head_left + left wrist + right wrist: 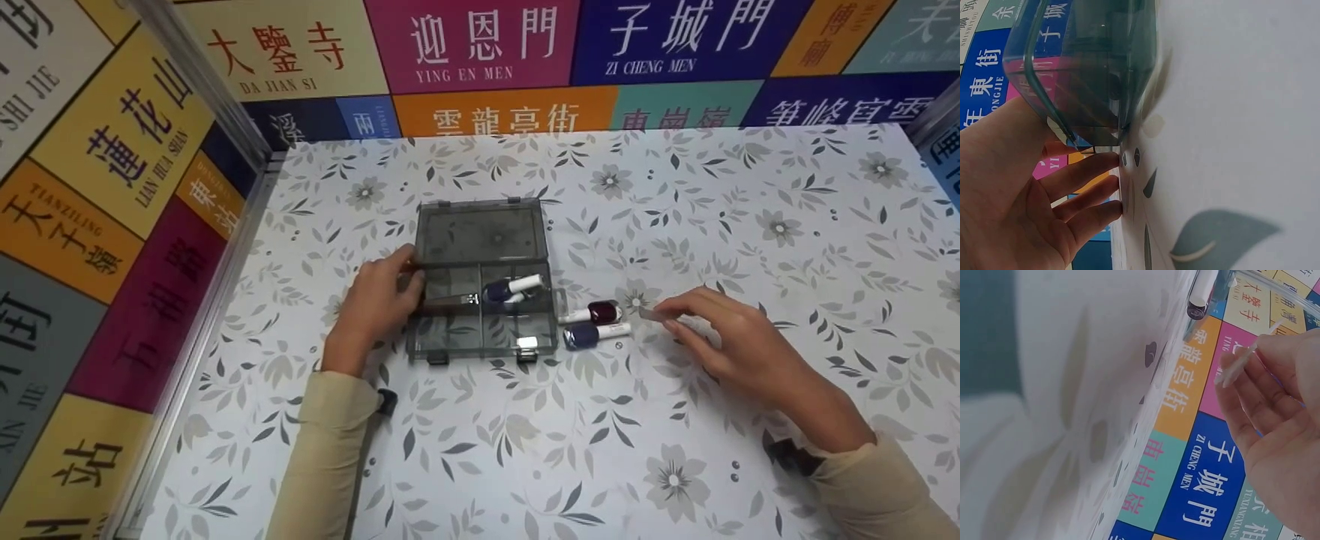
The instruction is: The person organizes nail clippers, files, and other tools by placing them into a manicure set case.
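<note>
A smoky clear compartment box (480, 349) lies with its lid (480, 232) raised at the back. My left hand (382, 289) holds its left wall, thumb at the rim; in the left wrist view the other fingers (1095, 219) rest loosely near the tabletop. Dark blue nail polish with a white cap (525, 285) lies in a right compartment, over another partly hidden item. Between thumb and fingertips, my right hand (739, 349) pinches a small thin translucent piece (1247, 360). Just left of it lie a dark red nail polish (604, 312) and a blue nail polish (581, 336).
A white tabletop (675, 480) with grey flowers and leaves lies under everything. Coloured panels (480, 45) with printed characters stand along its back and left edges. A brownish strip (446, 301) with a shiny end shows inside the box.
</note>
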Demonstrator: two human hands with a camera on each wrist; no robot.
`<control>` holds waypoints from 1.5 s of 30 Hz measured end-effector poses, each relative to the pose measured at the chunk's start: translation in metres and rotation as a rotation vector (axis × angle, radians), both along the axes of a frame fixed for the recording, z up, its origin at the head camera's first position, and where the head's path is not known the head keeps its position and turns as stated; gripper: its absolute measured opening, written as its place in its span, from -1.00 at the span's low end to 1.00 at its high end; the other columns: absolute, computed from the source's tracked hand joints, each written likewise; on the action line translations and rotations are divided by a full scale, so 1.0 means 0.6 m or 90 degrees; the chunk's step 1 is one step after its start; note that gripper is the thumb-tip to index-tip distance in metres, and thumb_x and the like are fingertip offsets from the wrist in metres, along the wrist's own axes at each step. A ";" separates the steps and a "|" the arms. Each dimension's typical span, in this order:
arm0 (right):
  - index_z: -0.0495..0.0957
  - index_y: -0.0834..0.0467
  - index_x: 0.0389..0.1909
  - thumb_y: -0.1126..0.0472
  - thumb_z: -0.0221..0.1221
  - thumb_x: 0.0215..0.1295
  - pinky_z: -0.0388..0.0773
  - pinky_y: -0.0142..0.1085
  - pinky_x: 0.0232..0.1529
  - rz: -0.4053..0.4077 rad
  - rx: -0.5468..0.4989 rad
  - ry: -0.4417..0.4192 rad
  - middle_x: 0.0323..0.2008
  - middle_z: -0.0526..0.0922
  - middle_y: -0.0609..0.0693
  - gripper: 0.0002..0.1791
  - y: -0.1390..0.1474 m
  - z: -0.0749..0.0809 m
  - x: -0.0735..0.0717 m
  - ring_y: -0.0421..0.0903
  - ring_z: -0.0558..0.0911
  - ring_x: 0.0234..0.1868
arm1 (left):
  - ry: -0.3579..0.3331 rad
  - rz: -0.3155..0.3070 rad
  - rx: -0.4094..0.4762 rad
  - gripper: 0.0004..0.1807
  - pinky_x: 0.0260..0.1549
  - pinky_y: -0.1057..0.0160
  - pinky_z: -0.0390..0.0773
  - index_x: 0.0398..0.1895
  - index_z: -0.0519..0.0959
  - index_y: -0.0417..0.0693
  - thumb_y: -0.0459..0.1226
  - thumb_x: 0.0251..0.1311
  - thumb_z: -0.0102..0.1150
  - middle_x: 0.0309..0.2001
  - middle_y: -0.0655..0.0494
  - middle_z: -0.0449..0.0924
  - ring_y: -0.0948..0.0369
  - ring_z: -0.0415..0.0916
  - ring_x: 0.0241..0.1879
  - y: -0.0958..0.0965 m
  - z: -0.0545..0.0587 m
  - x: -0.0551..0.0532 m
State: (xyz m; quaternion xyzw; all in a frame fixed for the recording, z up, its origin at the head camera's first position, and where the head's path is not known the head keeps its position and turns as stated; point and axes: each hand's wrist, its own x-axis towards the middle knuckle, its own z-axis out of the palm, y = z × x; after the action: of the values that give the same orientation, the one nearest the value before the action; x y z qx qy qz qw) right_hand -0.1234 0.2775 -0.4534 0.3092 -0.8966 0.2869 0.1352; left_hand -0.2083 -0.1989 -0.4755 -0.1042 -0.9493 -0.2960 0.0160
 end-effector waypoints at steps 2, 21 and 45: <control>0.73 0.04 0.06 0.44 0.41 0.34 0.38 -0.71 0.21 0.000 -0.002 -0.003 -0.02 0.80 -0.16 -0.65 0.000 0.000 0.000 -0.15 0.75 0.05 | 0.000 -0.002 0.004 -0.77 0.27 -0.13 0.62 0.16 0.62 0.07 -0.17 0.56 0.16 0.18 -0.06 0.79 -0.05 0.69 0.27 0.000 0.000 0.000; 0.75 -0.01 0.10 0.37 0.41 0.37 0.42 -0.68 0.25 0.018 0.031 0.008 0.02 0.81 -0.21 -0.65 -0.031 0.014 -0.007 -0.17 0.77 0.07 | -0.005 0.000 0.009 -0.77 0.30 -0.14 0.60 0.17 0.62 0.09 -0.17 0.55 0.17 0.19 -0.05 0.78 -0.05 0.69 0.29 0.000 0.002 0.001; 0.75 0.04 0.05 0.35 0.43 0.37 0.67 -0.40 -0.02 0.084 0.032 0.073 -0.07 0.79 -0.16 -0.72 -0.122 0.034 -0.029 -0.25 0.77 -0.08 | 0.005 -0.003 0.014 -0.78 0.25 -0.11 0.64 0.15 0.63 0.09 -0.17 0.55 0.17 0.16 -0.06 0.79 -0.02 0.71 0.25 -0.002 0.002 -0.001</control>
State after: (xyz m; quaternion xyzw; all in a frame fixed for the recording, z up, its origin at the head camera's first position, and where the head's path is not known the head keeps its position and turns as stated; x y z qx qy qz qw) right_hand -0.1406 0.2045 -0.4330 0.3866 -0.8719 0.2547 0.1594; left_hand -0.2087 -0.1999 -0.4746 -0.1075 -0.9457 -0.3061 0.0202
